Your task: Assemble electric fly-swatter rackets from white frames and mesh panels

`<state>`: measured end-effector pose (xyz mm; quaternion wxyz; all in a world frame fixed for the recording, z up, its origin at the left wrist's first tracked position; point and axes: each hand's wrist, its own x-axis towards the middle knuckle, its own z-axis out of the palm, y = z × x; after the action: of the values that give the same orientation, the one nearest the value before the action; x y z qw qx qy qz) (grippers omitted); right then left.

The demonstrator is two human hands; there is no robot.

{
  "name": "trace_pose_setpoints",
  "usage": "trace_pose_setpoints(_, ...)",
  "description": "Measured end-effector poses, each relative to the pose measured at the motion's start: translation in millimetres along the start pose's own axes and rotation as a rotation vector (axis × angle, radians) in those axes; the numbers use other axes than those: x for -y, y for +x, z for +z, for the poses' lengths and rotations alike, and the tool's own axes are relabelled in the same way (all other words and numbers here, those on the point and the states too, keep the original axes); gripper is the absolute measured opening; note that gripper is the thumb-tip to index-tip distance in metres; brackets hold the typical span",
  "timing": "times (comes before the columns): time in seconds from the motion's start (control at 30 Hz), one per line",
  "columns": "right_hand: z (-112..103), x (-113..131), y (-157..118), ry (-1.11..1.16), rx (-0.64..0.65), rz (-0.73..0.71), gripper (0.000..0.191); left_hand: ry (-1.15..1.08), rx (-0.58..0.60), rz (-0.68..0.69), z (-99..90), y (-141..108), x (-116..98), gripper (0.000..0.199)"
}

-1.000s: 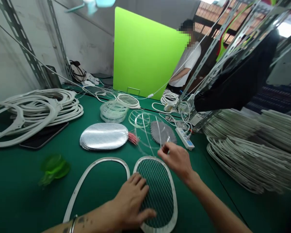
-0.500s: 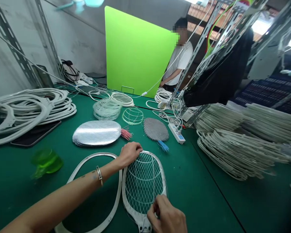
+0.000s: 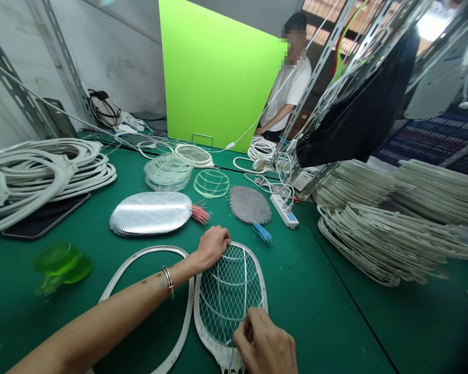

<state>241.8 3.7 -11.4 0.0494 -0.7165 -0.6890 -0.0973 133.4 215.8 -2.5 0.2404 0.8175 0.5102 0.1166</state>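
Observation:
A white mosquito-swatter frame point(image 3: 262, 275) with metal mesh and a pale ribbed grid lies on the green table. My left hand point(image 3: 213, 246) is closed on its top rim, fingers curled over the edge. Over the lower right of the mesh, my right hand point(image 3: 265, 340) is in a pinch; what sits between the fingertips is too small to make out. A thin bluish wire point(image 3: 231, 358) runs near the frame's neck, beside the right fingers. Another white frame point(image 3: 187, 317), without mesh, lies to the left, partly under my left forearm.
Oval mesh stacks with red wires point(image 3: 152, 212) and blue wires point(image 3: 250, 205) lie beyond the hands. White frames point(image 3: 54, 171) are piled at left, more frames point(image 3: 382, 244) at right. A power strip point(image 3: 284, 210), green plastic piece point(image 3: 64, 262) and green board point(image 3: 218, 78) stand around; a person point(image 3: 292, 85) is behind.
The view has shifted slightly. My left hand stays at the frame's top rim, and my right hand remains pinched over the lower mesh. The thin wire by the neck shows more clearly.

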Motion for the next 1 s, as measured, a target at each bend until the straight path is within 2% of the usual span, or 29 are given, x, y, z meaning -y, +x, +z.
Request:
trace_pose_setpoints(0.13, 2.2, 0.2, -0.8, -0.01, 0.013, 0.004, 0.018, 0.024, -0.037, 0.005, 0.6, -2.5, -1.3, 0.012)
trace_pose_setpoints(0.5, 4.2, -0.7, -1.9, -0.016, 0.082, 0.005, 0.017, 0.076, -0.066, 0.008, 1.3, -4.2, -2.2, 0.013)
trace_pose_setpoints(0.67, 6.5, -5.4, -3.8, 0.112, 0.153, 0.002, 0.02, 0.088, -0.063, 0.004, 1.9, -2.4, -2.1, 0.013)
trace_pose_setpoints(0.77, -6.0, -12.8, -1.8, 0.292, 0.221, -0.005, 0.022, 0.09, -0.063, -0.001, 2.2, -2.3, -1.4, 0.013)
trace_pose_setpoints(0.87, -25.4, -22.0, 17.1, 0.492, 0.239, 0.063, 0.027, 0.085, -0.061, 0.004, 1.6, -2.8, -1.2, 0.012)
trace_pose_setpoints(0.93, -31.9, -28.6, 44.6, 0.626, 0.196, 0.137, 0.028, 0.079, -0.061, 0.006, 0.9, -3.4, -1.5, 0.012)
trace_pose_setpoints(1.0, -26.8, -34.9, 81.3, 0.734, 0.122, 0.189, 0.025, 0.072, -0.064, 0.001, 0.2, -3.8, -1.7, 0.012)
